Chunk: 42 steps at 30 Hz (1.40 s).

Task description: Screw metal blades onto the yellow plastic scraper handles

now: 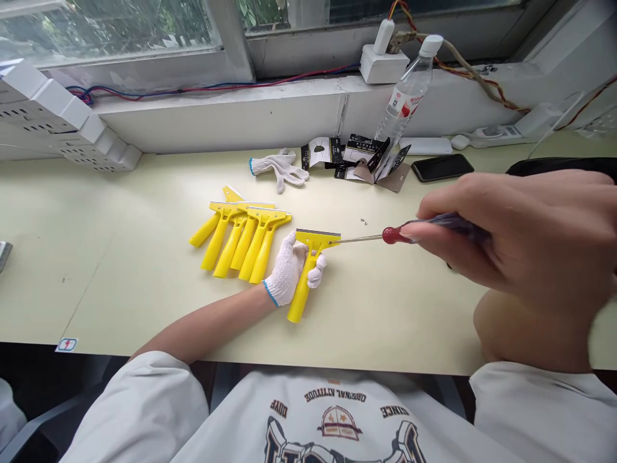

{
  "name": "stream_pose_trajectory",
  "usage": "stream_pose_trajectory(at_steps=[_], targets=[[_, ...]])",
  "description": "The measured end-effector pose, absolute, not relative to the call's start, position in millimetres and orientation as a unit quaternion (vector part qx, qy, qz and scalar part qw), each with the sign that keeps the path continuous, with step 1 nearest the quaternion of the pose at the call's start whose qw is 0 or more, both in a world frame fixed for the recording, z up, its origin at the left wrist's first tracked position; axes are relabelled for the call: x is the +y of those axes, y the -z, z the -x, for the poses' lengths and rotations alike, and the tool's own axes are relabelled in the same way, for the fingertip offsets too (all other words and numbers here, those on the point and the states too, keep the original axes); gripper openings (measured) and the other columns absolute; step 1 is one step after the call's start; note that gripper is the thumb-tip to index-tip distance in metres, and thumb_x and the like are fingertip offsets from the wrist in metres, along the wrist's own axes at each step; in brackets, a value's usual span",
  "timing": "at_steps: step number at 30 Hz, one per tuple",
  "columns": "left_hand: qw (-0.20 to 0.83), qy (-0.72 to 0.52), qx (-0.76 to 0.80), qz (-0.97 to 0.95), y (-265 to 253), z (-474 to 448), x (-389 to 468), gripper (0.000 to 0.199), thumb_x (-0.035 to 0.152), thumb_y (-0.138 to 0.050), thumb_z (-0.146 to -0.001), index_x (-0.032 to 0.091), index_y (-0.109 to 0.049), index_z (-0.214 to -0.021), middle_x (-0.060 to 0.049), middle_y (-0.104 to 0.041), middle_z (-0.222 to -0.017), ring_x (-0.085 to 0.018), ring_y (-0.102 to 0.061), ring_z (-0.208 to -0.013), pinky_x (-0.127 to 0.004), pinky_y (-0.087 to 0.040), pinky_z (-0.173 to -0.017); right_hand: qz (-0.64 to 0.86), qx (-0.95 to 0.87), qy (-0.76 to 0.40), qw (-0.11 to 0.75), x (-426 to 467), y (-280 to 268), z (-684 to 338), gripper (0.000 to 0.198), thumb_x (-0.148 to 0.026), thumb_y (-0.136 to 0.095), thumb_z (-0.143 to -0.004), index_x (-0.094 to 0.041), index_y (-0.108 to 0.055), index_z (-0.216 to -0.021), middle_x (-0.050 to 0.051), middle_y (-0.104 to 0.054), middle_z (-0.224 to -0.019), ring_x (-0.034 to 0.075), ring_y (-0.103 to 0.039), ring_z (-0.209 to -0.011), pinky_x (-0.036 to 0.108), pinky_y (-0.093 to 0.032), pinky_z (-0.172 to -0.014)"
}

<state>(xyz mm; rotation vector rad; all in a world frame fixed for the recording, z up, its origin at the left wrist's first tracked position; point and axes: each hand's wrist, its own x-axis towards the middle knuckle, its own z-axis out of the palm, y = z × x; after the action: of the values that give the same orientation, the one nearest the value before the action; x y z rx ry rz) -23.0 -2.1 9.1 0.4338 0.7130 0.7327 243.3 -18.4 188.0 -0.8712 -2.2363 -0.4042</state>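
Note:
My left hand [288, 270], in a white knit glove with a blue cuff edge, is closed around a yellow scraper [303, 286]. The scraper's wide head faces away from me, with a dark blade strip along its far edge. Bare and large at the right, my right hand [525, 238] grips a screwdriver [396, 235] with a red-collared handle. Its thin shaft runs level to the left, and the tip meets the right side of the scraper head. Left of my gloved hand, several more yellow scrapers [243, 235] lie overlapping in a pile. Tiny screws [364, 222] rest on the table.
A second white glove [279, 168] and black printed cardboard packaging [371, 161] lie at the back. Behind them stands a plastic bottle [409, 93]. A phone [442, 168] lies at the right back, below the window ledge. White boxes [72, 122] are stacked at the left.

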Motion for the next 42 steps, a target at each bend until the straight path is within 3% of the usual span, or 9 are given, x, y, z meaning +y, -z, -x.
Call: stream_pose_trajectory(at_steps=[3,7,14,19,22,24,30,36,42], targets=[[0.848,-0.355,0.340,-0.199,-9.4,23.2,-1.9,0.064,0.079,-0.046,-0.099,0.019,-0.063,-0.113,-0.003,-0.062,-0.076,-0.013,-0.049,-0.044,-0.024,-0.040,-0.041,0.348,-0.882,0.108,0.299,-18.8,-193.0,-244.3,0.020,-0.048,-0.060,-0.106,-0.030,-0.060,-0.098,-0.003,-0.059,-0.074,0.016,-0.052,-0.055,0.035,-0.036,-0.049],[0.852,-0.342,0.340,-0.205,-8.8,23.9,-1.9,0.066,0.081,-0.045,-0.098,0.019,-0.063,-0.110,-0.003,-0.062,-0.076,-0.012,-0.048,-0.044,-0.024,-0.040,-0.040,0.308,-0.918,0.007,0.252,-23.9,-205.9,-248.7,0.006,-0.027,-0.053,-0.106,-0.030,-0.058,-0.104,0.002,-0.069,-0.101,0.016,-0.065,-0.071,0.032,-0.050,-0.059],[0.849,-0.343,0.339,-0.216,-8.7,23.6,-2.5,0.065,0.078,-0.045,-0.099,0.019,-0.063,-0.118,-0.002,-0.062,-0.075,-0.013,-0.049,-0.044,-0.025,-0.041,-0.041,0.360,-0.857,0.163,0.330,-20.0,-190.1,-243.7,0.022,-0.045,-0.071,-0.101,-0.030,-0.059,-0.090,-0.008,-0.049,-0.058,0.014,-0.041,-0.046,0.034,-0.029,-0.045],[0.850,-0.342,0.344,-0.207,-10.8,23.3,-2.6,0.064,0.079,-0.046,-0.098,0.019,-0.064,-0.113,-0.003,-0.062,-0.075,-0.012,-0.047,-0.043,-0.024,-0.040,-0.040,0.360,-0.893,0.031,0.269,-22.9,-199.3,-242.1,0.007,-0.034,-0.052,-0.105,-0.033,-0.058,-0.102,0.000,-0.068,-0.094,0.018,-0.062,-0.064,0.036,-0.046,-0.056],[0.849,-0.341,0.345,-0.209,-11.4,23.1,-3.1,0.064,0.079,-0.045,-0.099,0.019,-0.064,-0.114,-0.003,-0.062,-0.075,-0.012,-0.047,-0.043,-0.024,-0.040,-0.040,0.355,-0.891,0.039,0.280,-22.9,-201.3,-243.0,0.010,-0.028,-0.055,-0.105,-0.034,-0.062,-0.101,-0.002,-0.068,-0.091,0.018,-0.064,-0.066,0.034,-0.047,-0.058],[0.848,-0.343,0.346,-0.209,-11.2,23.0,-3.1,0.064,0.078,-0.046,-0.099,0.019,-0.064,-0.115,-0.003,-0.062,-0.075,-0.012,-0.047,-0.043,-0.024,-0.040,-0.041,0.361,-0.877,0.094,0.303,-20.0,-196.5,-244.1,0.006,-0.035,-0.063,-0.105,-0.033,-0.066,-0.099,-0.004,-0.069,-0.084,0.016,-0.062,-0.063,0.032,-0.042,-0.054],[0.852,-0.336,0.344,-0.209,-11.3,22.7,-1.9,0.064,0.078,-0.048,-0.099,0.019,-0.064,-0.119,-0.003,-0.062,-0.076,-0.012,-0.048,-0.044,-0.024,-0.041,-0.042,0.407,-0.832,0.193,0.323,-20.1,-183.4,-248.3,0.041,-0.066,-0.076,-0.094,-0.029,-0.062,-0.088,-0.009,-0.047,-0.052,0.013,-0.043,-0.045,0.032,-0.026,-0.046],[0.851,-0.337,0.344,-0.210,-12.8,22.2,-2.2,0.063,0.076,-0.048,-0.100,0.019,-0.065,-0.120,-0.002,-0.062,-0.075,-0.013,-0.048,-0.043,-0.024,-0.041,-0.041,0.475,-0.792,0.195,0.331,-21.9,-182.8,-237.5,0.042,-0.057,-0.071,-0.098,-0.026,-0.054,-0.075,-0.008,-0.042,-0.050,0.012,-0.033,-0.044,0.033,-0.020,-0.051],[0.839,-0.364,0.350,-0.203,-10.1,21.8,-6.7,0.063,0.079,-0.049,-0.098,0.021,-0.064,-0.115,-0.002,-0.061,-0.076,-0.012,-0.048,-0.045,-0.024,-0.041,-0.042,0.592,-0.688,0.154,0.389,-8.8,-173.2,-222.3,0.028,-0.035,-0.068,-0.086,-0.023,-0.050,-0.069,-0.008,-0.038,-0.050,0.011,-0.033,-0.047,0.032,-0.031,-0.059]])
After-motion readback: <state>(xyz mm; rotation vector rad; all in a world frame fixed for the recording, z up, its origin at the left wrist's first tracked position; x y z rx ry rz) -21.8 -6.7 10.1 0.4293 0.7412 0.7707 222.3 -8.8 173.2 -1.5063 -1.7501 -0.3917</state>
